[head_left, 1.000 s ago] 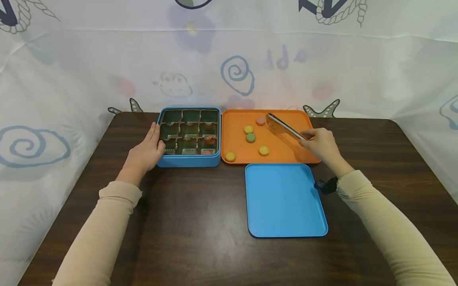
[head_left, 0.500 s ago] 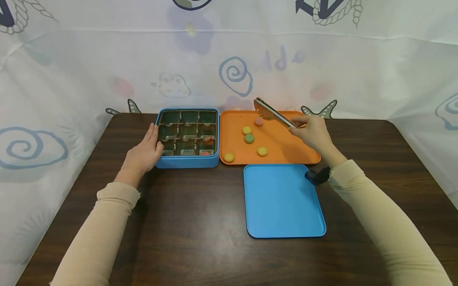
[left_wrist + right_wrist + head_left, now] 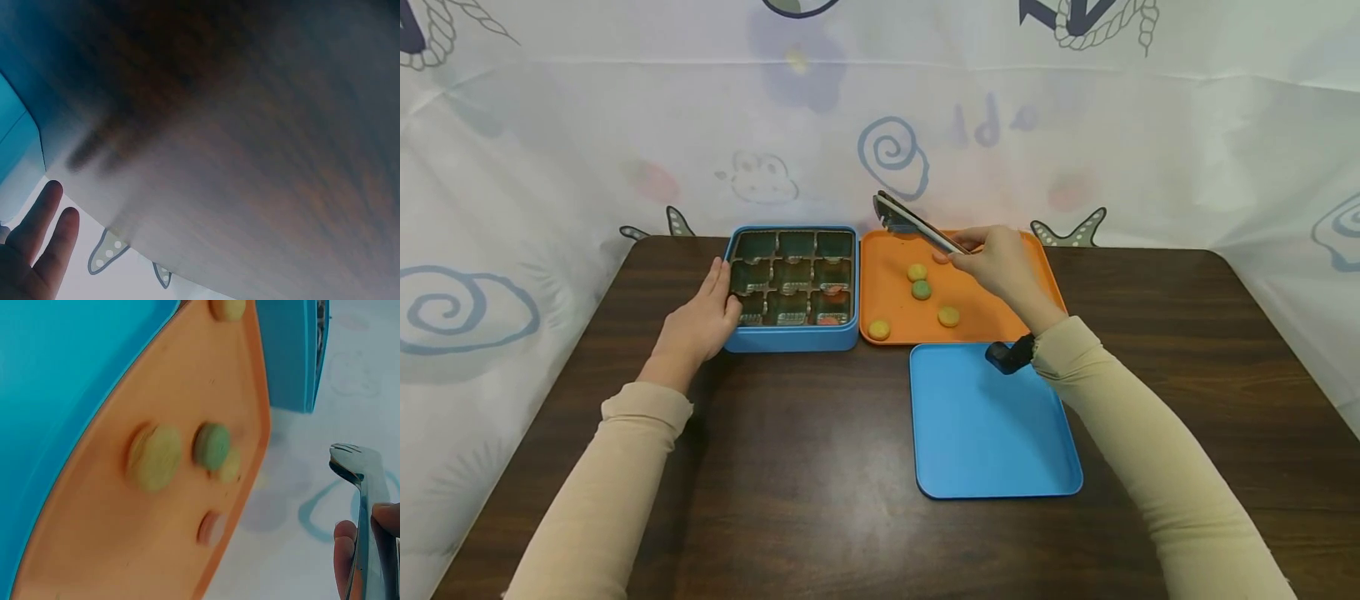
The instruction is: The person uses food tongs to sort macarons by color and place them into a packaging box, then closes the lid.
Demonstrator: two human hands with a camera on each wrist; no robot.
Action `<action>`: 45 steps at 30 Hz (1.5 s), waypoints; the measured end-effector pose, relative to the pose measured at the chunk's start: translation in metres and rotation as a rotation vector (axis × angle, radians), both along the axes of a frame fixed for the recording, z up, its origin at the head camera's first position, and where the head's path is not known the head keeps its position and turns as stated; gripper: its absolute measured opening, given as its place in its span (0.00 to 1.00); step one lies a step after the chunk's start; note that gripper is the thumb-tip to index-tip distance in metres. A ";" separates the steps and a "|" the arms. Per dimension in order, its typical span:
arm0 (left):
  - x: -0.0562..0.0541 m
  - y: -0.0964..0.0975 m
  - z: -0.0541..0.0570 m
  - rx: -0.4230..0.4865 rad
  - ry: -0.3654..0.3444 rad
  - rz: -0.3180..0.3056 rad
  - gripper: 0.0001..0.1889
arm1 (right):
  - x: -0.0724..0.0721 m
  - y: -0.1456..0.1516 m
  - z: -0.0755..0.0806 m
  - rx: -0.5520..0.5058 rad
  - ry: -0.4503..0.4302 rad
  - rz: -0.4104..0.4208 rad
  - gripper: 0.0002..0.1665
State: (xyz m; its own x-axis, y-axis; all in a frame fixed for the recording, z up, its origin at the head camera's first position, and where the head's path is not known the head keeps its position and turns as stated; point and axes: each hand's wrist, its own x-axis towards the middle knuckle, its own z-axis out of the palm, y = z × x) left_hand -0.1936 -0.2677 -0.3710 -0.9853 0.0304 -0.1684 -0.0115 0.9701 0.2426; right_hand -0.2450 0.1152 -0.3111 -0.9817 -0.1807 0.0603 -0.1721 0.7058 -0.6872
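My left hand (image 3: 695,327) rests its straight fingers against the left side of a blue box (image 3: 793,339). Inside the box is a clear compartment insert (image 3: 795,276), with pinkish pieces in its front right compartments. My right hand (image 3: 1000,260) pinches metal tongs (image 3: 919,223), raised over the back of an orange tray (image 3: 992,321). No macaron shows between the tong tips in the right wrist view. On the tray lie a green macaron (image 3: 211,447), a pink macaron (image 3: 212,529) and several yellow ones, such as the yellow macaron (image 3: 156,457) nearest that camera.
A blue tray (image 3: 985,433) lies in front of the orange one, under my right wrist. The dark wooden table (image 3: 805,467) carries everything. Behind it hangs a white printed cloth (image 3: 647,108).
My right hand has lifted the tongs off the orange tray and carried them left, toward the blue box. My left hand stays on the box; the macarons on the tray have not moved.
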 end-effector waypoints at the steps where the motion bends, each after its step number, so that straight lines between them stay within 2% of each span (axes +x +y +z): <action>1: 0.000 0.000 0.000 0.000 0.000 0.000 0.33 | 0.000 -0.004 0.000 0.000 -0.004 0.005 0.21; 9: -0.001 0.000 -0.001 -0.002 -0.002 -0.004 0.33 | -0.003 -0.034 0.000 0.009 0.009 0.052 0.21; 14: -0.001 0.000 -0.001 -0.002 0.001 -0.004 0.33 | -0.003 -0.054 -0.002 -0.019 0.001 0.062 0.16; 20: -0.001 -0.001 -0.001 -0.005 -0.001 -0.003 0.33 | -0.002 -0.074 -0.004 -0.010 -0.053 0.063 0.18; 26: -0.002 -0.001 -0.001 -0.007 0.005 -0.004 0.33 | -0.005 -0.091 -0.007 -0.025 -0.039 0.082 0.18; 30: -0.002 -0.001 -0.001 -0.003 0.005 -0.001 0.33 | -0.004 -0.098 -0.011 -0.070 -0.055 0.094 0.18; 45: -0.002 -0.001 0.000 0.002 -0.006 -0.004 0.33 | -0.001 -0.106 -0.020 -0.079 -0.047 0.093 0.22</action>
State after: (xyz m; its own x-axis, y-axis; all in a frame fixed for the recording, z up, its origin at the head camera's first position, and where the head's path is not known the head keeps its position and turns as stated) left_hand -0.1955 -0.2682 -0.3709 -0.9840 0.0343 -0.1746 -0.0096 0.9696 0.2446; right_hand -0.2456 0.0091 -0.3310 -0.9629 -0.2680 0.0324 -0.2009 0.6312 -0.7492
